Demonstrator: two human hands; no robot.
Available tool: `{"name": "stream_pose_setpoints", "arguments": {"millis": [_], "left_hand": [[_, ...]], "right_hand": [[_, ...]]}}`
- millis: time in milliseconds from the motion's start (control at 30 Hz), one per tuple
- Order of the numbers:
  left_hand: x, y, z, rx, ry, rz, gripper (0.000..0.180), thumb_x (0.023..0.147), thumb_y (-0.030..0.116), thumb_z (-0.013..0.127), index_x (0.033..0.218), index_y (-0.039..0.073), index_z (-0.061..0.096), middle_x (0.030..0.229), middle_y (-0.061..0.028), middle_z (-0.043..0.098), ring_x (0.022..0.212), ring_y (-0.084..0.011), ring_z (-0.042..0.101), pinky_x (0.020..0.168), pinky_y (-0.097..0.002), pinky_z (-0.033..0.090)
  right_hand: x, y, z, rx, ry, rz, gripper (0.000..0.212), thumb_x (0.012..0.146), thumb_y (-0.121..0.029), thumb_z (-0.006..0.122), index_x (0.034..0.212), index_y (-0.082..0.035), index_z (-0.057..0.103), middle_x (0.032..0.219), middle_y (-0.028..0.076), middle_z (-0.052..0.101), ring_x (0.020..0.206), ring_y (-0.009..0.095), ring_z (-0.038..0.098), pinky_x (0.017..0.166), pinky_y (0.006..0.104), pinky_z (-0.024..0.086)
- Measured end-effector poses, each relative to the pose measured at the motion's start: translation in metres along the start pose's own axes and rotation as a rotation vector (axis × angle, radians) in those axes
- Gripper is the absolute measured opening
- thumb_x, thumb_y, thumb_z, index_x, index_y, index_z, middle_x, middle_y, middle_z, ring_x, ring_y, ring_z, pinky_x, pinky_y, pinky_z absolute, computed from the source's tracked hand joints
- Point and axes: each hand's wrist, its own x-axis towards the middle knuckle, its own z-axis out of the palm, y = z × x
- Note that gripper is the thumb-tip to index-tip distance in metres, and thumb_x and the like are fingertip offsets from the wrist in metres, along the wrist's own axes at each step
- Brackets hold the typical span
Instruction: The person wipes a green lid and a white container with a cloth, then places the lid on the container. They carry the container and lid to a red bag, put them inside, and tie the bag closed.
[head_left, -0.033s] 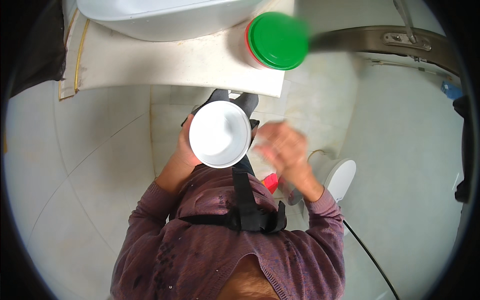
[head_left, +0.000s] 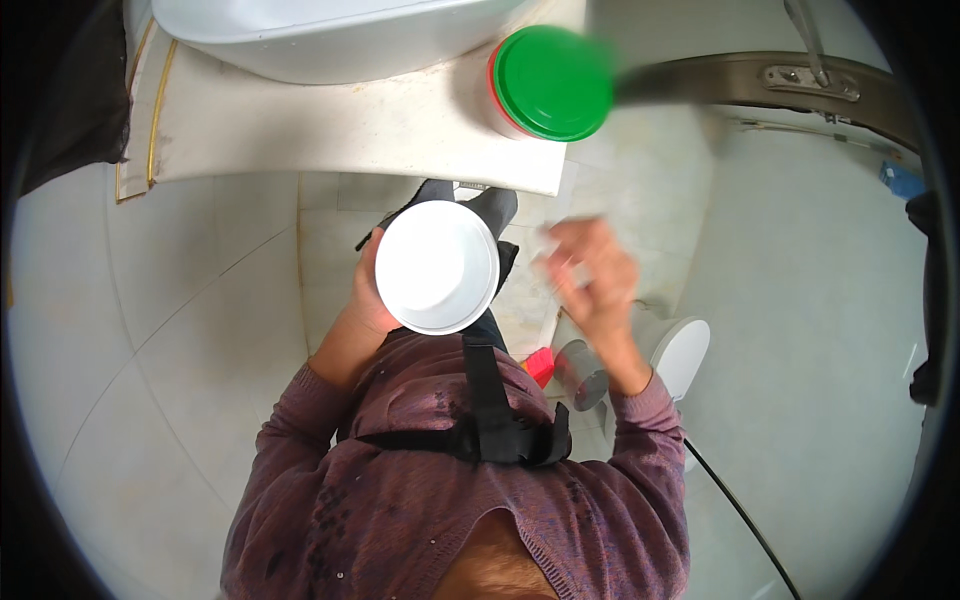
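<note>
My left hand [head_left: 370, 290] is closed around the left side of a round white tub [head_left: 437, 268]. The tub's open mouth faces up, and its white inside shows nothing in it. Most of my left fingers are hidden behind the tub wall. To the right of the tub, apart from it, my right hand [head_left: 598, 275] hangs in the air, slightly blurred. A gap shows between its thumb and fingers, and I see nothing held there.
Ahead is a pale counter [head_left: 330, 130] bearing a white basin [head_left: 330, 35]. Near its right corner stands a container with a green lid [head_left: 553, 85] and a red rim. A white toilet [head_left: 683, 355], a grey bin [head_left: 582, 378] and a red object [head_left: 540, 366] are low on the right.
My right hand has moved up and to the right, away from the tub, and more of the grey bin shows. My left hand and the tub have hardly moved.
</note>
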Motion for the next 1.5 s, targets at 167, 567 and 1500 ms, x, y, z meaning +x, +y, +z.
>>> {"name": "stream_pose_setpoints", "arguments": {"millis": [167, 567, 1500], "left_hand": [[0.006, 0.003, 0.009, 0.046, 0.134, 0.004, 0.064, 0.083, 0.054, 0.04, 0.126, 0.006, 0.041, 0.123, -0.0147, 0.047, 0.112, -0.031, 0.047, 0.092, -0.0453, 0.04], [0.009, 0.01, 0.018, -0.002, 0.152, 0.028, 0.06, 0.087, 0.052, 0.035, 0.13, 0.009, 0.037, 0.128, -0.0128, 0.043, 0.115, -0.0304, 0.044, 0.095, -0.0477, 0.037], [0.008, -0.003, 0.044, 0.055, 0.197, 0.115, 0.051, 0.089, 0.045, 0.041, 0.122, 0.007, 0.045, 0.119, -0.0074, 0.051, 0.111, -0.0196, 0.048, 0.094, -0.0378, 0.038]], "right_hand": [[0.047, 0.059, -0.019, 0.34, 0.408, 0.795, 0.022, 0.082, -0.017, 0.058, 0.089, 0.004, 0.058, 0.071, 0.006, 0.057, 0.05, 0.01, 0.051, 0.045, 0.0209, 0.038], [0.075, 0.087, -0.007, 0.497, 0.316, 0.893, 0.021, 0.08, -0.015, 0.059, 0.087, 0.004, 0.058, 0.062, 0.007, 0.054, 0.045, 0.012, 0.05, 0.039, 0.0231, 0.036], [-0.018, -0.031, 0.023, 0.011, 0.008, 0.02, 0.021, 0.064, 0.001, 0.065, 0.082, 0.0, 0.055, 0.077, 0.012, 0.058, 0.059, 0.021, 0.056, 0.049, 0.0279, 0.044]]}}
